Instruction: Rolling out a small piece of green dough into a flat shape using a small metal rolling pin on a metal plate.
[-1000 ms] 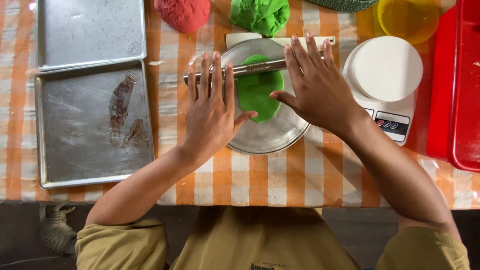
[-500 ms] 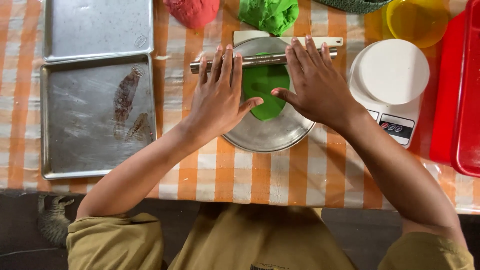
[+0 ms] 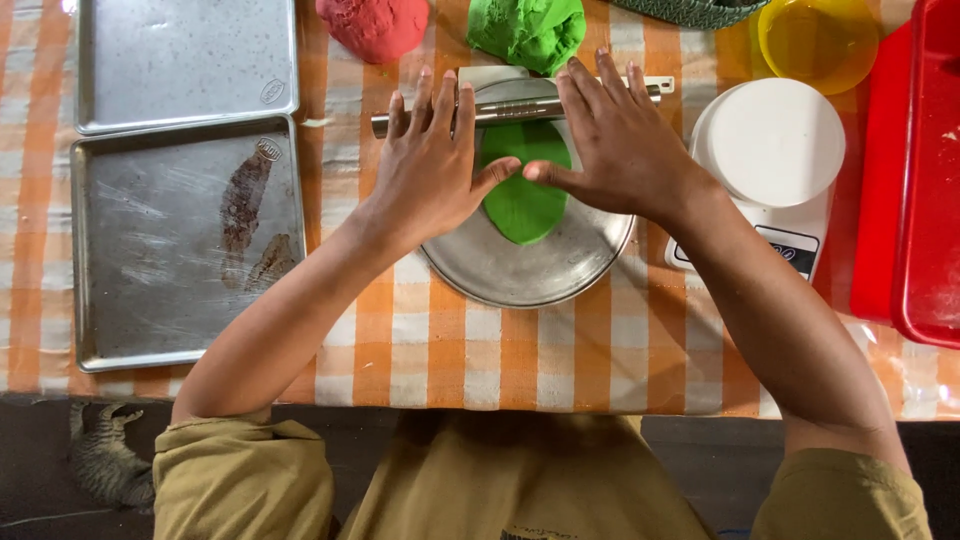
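Green dough (image 3: 524, 195) lies flat on the round plate (image 3: 530, 275). Your left hand (image 3: 428, 170) and right hand (image 3: 615, 150) press open palms on the pin (image 3: 510, 108); uneven pressure could tip the plate.

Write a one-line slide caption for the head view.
Left hand and right hand press a metal rolling pin over green dough on a round metal plate.

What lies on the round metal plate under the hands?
A flattened green dough piece lies on the round metal plate. The steel rolling pin and both hands cover its far edge.
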